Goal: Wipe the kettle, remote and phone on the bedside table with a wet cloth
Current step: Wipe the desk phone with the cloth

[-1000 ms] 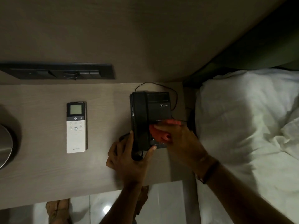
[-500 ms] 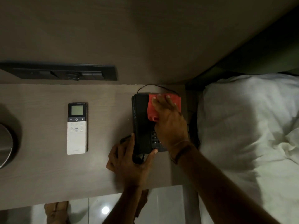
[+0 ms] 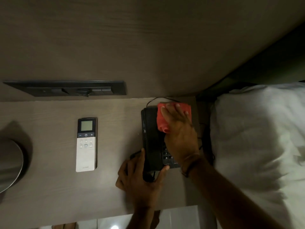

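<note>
My right hand [image 3: 179,134] presses the soft red cloth [image 3: 165,119] flat on the phone [image 3: 151,138], left hand [image 3: 140,177] gripping its light, slide-prone near end on the counter [image 3: 49,187].

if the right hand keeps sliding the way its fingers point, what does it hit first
The right hand, pressing the red cloth on the phone, points toward the wall. Just past the phone's far edge lies the thin black cord, then the wood wall panel. The depth there is hard to judge.
</note>
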`<state>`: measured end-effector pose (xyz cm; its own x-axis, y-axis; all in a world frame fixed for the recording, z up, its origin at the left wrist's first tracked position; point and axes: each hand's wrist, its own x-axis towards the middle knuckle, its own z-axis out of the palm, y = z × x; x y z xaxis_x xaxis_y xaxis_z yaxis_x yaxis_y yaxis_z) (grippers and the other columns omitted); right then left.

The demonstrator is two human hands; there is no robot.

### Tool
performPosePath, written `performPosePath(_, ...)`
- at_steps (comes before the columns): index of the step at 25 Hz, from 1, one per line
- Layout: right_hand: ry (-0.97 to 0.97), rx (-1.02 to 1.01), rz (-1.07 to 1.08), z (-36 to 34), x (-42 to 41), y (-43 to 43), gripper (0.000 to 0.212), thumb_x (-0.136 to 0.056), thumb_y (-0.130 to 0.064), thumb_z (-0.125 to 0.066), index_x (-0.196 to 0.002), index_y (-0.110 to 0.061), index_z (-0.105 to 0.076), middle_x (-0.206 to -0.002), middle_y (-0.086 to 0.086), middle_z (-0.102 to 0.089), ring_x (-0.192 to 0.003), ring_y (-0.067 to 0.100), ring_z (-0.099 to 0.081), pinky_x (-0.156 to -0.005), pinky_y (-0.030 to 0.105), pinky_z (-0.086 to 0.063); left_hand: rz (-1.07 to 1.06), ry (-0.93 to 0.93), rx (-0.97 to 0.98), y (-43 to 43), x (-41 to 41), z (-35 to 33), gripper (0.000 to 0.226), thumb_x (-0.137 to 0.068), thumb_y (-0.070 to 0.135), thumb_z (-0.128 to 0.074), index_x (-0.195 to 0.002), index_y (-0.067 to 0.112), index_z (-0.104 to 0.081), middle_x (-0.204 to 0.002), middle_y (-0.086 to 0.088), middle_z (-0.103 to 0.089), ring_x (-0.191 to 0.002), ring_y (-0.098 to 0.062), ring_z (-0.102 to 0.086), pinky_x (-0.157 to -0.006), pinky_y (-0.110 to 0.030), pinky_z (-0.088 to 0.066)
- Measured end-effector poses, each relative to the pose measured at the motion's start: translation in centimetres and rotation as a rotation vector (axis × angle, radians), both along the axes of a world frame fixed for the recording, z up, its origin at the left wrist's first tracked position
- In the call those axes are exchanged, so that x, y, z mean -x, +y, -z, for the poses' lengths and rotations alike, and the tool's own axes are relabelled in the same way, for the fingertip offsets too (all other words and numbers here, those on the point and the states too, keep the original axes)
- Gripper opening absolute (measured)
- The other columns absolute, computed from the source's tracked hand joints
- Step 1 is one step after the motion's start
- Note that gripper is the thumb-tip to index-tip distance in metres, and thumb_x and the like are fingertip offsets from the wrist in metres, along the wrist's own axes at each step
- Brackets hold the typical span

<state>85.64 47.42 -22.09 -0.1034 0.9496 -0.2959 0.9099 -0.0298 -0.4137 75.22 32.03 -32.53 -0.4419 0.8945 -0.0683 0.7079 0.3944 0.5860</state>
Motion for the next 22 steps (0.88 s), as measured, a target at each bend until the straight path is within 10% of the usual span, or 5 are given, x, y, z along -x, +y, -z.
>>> performPosePath(4,0.042,0.089,-0.070,-1.2,-2.5,-6.5,0.067,-0.096,-0.009,-0.062,-0.156,-0.024,-0.033,-0.166,-0.003,-0.026,-0.158,0.028,-0.020,-0.129,0.048,-0.022,-0.003,-0.030,-0.003,0.0,-0.1,-0.6,0.094,-0.064,0.080,-0.069,-0.138,0.023,-0.064,-0.127,-0.004,-0.067,-0.127,-0.036,-0.050,-0.096,-0.033,-0.029)
performPosePath(10,0.228,-0.082,0.163,-4.0,-4.7,-3.6,0.055,-0.093,-0.009,-0.068,-0.142,-0.031,-0.058,-0.142,0.000,-0.066,-0.123,0.023,-0.067,-0.100,0.041,-0.059,0.002,-0.045,0.057,-0.4,0.0,-0.4,0.095,-0.063,0.082,-0.074,-0.142,0.031,-0.061,-0.137,0.002,-0.063,-0.135,-0.031,-0.045,-0.104,-0.034,-0.029)
performPosePath(18,-0.023,-0.074,-0.030,0.6,-1.5,-3.7,0.076,-0.086,-0.002,-0.059,-0.157,-0.022,-0.039,-0.168,-0.001,-0.034,-0.160,0.027,-0.017,-0.132,0.045,-0.012,0.005,0.027,0.106,0.1,-0.2,-1.5,0.095,-0.061,0.085,-0.066,-0.139,0.031,-0.062,-0.135,-0.003,-0.065,-0.130,-0.036,-0.049,-0.100,-0.061,-0.045)
performPosePath(22,0.226,0.110,0.070,-2.0,-2.9,-8.7,0.052,-0.100,-0.010,-0.059,-0.147,-0.031,-0.050,-0.155,-0.005,-0.048,-0.147,0.017,-0.042,-0.128,0.035,-0.028,-0.015,0.029,0.269,0.8,-0.8,-5.3,0.100,-0.059,0.077,-0.080,-0.146,0.034,-0.055,-0.146,-0.006,-0.056,-0.134,-0.037,-0.043,-0.105,-0.061,-0.038)
